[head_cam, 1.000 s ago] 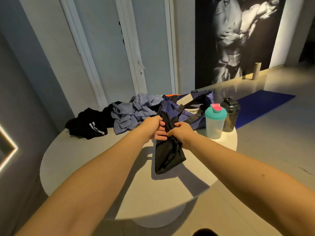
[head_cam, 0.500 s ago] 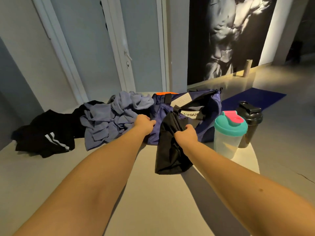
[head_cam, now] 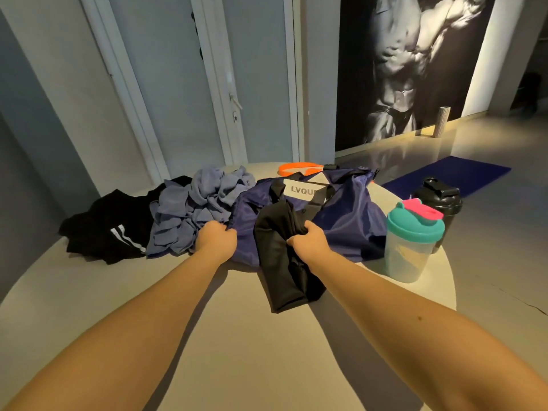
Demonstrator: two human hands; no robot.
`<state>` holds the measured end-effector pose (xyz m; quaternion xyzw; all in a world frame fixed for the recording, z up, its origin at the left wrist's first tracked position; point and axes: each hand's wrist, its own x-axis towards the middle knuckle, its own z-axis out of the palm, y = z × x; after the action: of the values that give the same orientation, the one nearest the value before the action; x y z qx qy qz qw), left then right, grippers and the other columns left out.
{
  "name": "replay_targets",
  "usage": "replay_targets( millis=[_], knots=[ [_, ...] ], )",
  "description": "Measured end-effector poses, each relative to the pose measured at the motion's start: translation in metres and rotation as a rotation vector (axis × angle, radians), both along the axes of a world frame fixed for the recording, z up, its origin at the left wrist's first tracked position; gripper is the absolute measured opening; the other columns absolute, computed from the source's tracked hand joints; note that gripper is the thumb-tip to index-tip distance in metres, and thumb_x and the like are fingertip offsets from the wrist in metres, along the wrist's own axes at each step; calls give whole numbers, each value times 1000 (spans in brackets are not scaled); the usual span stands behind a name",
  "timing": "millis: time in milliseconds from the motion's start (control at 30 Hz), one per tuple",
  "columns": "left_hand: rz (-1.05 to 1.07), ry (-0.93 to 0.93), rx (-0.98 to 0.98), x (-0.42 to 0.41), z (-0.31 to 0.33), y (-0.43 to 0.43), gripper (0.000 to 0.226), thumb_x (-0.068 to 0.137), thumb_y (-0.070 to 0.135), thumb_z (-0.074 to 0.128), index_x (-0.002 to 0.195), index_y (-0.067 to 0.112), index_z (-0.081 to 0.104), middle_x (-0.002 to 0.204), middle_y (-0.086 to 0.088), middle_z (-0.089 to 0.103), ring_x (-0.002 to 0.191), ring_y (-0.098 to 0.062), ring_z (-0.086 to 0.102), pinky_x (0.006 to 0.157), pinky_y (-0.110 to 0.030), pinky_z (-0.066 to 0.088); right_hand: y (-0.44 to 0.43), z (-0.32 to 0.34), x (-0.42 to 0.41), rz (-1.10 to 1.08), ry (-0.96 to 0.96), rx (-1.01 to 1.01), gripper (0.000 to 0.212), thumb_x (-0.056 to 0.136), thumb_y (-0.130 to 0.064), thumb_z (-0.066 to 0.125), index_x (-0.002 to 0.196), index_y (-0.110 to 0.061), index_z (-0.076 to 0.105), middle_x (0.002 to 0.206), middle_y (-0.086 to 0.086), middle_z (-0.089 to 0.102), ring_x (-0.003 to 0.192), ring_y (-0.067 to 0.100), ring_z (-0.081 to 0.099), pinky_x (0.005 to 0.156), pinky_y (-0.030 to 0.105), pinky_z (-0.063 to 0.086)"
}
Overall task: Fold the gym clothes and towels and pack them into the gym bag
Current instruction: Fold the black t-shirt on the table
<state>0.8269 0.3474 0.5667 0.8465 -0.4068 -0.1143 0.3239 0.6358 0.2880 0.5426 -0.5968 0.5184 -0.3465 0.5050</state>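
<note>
The right hand (head_cam: 310,243) clenches a soft, limp black garment (head_cam: 278,262), folded into a long strip that trails from the fist back toward the person. The left hand (head_cam: 216,241) curls its fingers into the slick navy nylon of the gym bag (head_cam: 350,221), which slumps just beyond both hands. Left of the left hand lie a crumpled lavender towel (head_cam: 195,209) and black striped shorts (head_cam: 109,229). Right of the right hand stands a teal-lidded shaker (head_cam: 412,244), near the curved rim of the smooth, pale round table (head_cam: 207,336).
</note>
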Motion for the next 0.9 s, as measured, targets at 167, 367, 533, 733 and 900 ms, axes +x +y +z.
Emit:
replay_targets(
  millis=[167, 367, 533, 733, 900],
  knots=[
    [61, -66, -9, 19, -1, 56, 32, 99, 11, 51, 73, 10, 32, 72, -12, 36, 60, -26, 30, 58, -37, 22, 47, 9, 9, 96, -50, 37, 40, 93, -1, 61, 132, -9, 54, 122, 10, 62, 106, 32, 62, 87, 34, 51],
    [151, -23, -14, 23, -2, 108, 22, 96, 15, 57, 87, -4, 51, 99, -31, 59, 90, -42, 56, 72, -43, 39, 103, 19, 1, 157, -17, 110, 77, 92, -7, 68, 157, -12, 26, 159, 9, 34, 139, 35, 41, 104, 36, 42],
    [193, 16, -8, 17, -1, 155, 31, 92, 24, 60, 74, 0, 54, 97, -30, 66, 79, -39, 56, 68, -43, 41, 150, 31, -13, 211, 22, 99, 77, 92, -4, 68, 157, -9, 27, 156, 13, 38, 137, 36, 44, 103, 37, 43],
    [148, 1, 62, 12, 2, 220, 29, 88, 28, 58, 71, 7, 48, 74, -14, 57, 75, -35, 55, 62, -36, 38, 193, 60, -40, 322, 269, 80, 45, 86, -8, 73, 128, 0, 57, 123, 19, 60, 91, 26, 62, 97, 42, 52],
    [140, -355, 119, -2, 20, 230, 59, 82, 35, 66, 133, 10, 48, 140, -15, 45, 130, -38, 41, 103, -48, 39, 205, 81, -68, 393, 510, 32, 68, 83, -12, 78, 144, -6, 49, 147, 8, 49, 120, 31, 52, 93, 38, 46]
  ],
)
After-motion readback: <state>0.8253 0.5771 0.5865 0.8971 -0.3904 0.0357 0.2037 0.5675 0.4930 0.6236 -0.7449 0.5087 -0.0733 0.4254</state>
